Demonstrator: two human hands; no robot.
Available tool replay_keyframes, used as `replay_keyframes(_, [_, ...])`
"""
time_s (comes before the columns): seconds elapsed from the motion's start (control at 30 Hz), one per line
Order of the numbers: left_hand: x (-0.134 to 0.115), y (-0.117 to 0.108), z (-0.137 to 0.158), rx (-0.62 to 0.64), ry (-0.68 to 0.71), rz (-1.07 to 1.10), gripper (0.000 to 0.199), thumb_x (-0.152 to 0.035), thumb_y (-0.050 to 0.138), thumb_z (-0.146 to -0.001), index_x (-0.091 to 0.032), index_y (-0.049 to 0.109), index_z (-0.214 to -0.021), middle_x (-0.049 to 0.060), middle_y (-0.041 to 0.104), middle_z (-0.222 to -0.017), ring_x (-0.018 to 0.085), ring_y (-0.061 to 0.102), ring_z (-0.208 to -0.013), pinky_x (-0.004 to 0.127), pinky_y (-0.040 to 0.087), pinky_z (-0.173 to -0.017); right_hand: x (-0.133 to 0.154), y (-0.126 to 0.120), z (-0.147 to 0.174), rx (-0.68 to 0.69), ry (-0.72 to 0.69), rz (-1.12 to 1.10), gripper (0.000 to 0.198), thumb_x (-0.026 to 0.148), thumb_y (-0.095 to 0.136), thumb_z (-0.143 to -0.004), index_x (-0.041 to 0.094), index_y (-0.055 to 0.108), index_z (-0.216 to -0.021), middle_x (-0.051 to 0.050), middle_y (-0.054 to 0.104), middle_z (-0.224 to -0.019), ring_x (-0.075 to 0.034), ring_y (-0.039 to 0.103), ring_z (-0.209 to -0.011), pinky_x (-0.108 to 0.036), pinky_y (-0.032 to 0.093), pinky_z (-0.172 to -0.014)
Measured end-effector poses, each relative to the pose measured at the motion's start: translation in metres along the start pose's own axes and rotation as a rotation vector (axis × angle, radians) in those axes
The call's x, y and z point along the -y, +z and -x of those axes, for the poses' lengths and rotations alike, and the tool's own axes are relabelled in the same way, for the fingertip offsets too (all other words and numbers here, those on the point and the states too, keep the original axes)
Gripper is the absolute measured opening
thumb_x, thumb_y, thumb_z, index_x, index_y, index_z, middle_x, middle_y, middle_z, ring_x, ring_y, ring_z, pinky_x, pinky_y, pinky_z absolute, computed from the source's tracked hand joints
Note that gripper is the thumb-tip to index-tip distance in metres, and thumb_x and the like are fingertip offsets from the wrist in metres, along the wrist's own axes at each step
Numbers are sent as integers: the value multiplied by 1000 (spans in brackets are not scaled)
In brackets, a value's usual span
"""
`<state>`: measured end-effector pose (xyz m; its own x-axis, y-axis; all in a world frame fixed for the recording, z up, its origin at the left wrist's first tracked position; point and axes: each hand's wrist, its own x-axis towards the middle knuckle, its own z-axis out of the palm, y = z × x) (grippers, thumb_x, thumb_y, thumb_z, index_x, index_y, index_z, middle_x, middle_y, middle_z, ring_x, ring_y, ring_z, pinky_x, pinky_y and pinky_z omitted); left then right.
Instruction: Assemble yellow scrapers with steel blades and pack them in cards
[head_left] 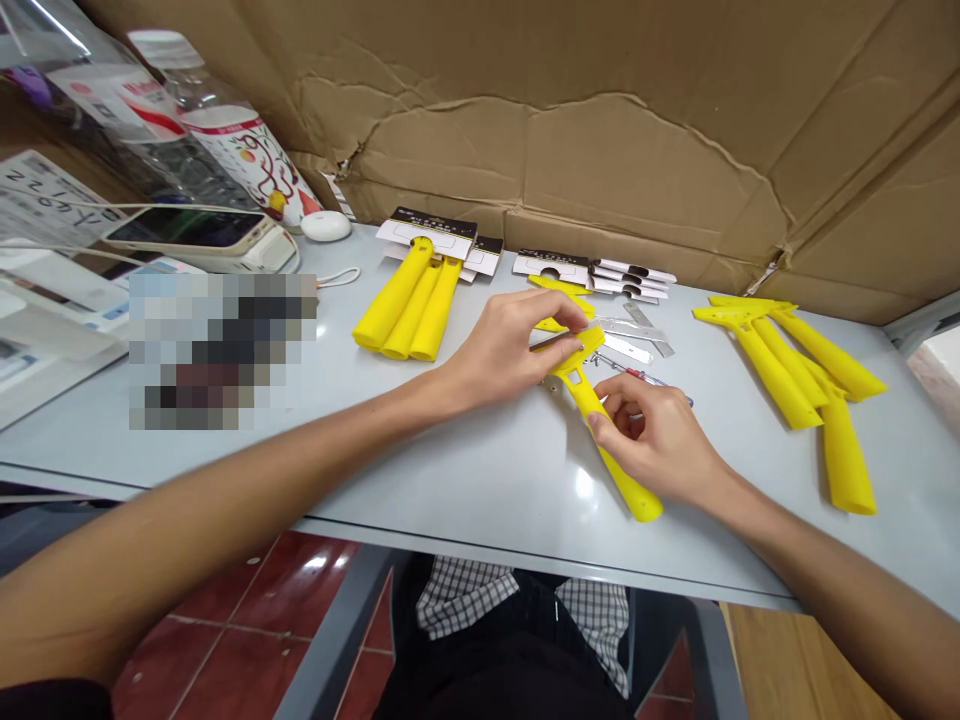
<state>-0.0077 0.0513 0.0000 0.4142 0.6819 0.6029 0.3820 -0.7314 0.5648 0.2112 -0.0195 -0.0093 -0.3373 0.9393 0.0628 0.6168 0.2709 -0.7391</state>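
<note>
Between my two hands is a yellow plastic scraper (622, 478), its long handle slanting down to the right. My left hand (510, 340) pinches its wide head between thumb and fingers. Farther down, my right hand (660, 430) grips the handle, thumb on top and fingers curled. Just behind the head lie several flat metal blades (628, 348) and a thin screwdriver (637, 374). More yellow plastic parts (559, 285) rest beyond my left fingers, which partly hide them. Small bits lie by the scraper head, too small to name.
Yellow scrapers with black-and-white cards (409, 310) lie left of centre. Folded cards (630, 275) sit at the back. Several yellow scrapers (787, 370) are piled at right. Bottles (240, 140), a phone (199, 228) and a white case (326, 226) occupy the left. Cardboard (600, 150) walls the back.
</note>
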Motion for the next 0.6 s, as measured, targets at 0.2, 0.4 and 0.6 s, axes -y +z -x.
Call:
replay_keyframes(0.2, [-1, 1, -1, 23, -132, 98, 8, -18, 72, -89, -17, 74, -97, 5, 80, -100, 17, 74, -94, 31, 60, -86, -1, 1, -1, -13, -18, -3, 14, 28, 62, -85, 19, 64, -96, 3, 64, -68, -13, 55, -55, -31, 44, -54])
replay_keyframes(0.4, [1, -1, -1, 10, -49, 87, 9, -21, 69, -92, -18, 74, -99, 6, 79, -103, 18, 73, -96, 33, 61, -86, -3, 0, -2, -31, 11, -57, 17, 30, 65, -85, 19, 66, -99, 2, 64, -70, -13, 56, -55, -31, 47, -54])
replay_keyframes(0.6, [-15, 4, 8, -228, -42, -95, 8, -17, 69, -89, -19, 70, -96, 5, 75, -98, 21, 70, -98, 40, 57, -92, -5, -1, -7, -16, 224, -416, 31, 45, 72, -89, 19, 62, -103, 0, 67, -74, -12, 58, -51, -28, 46, -44])
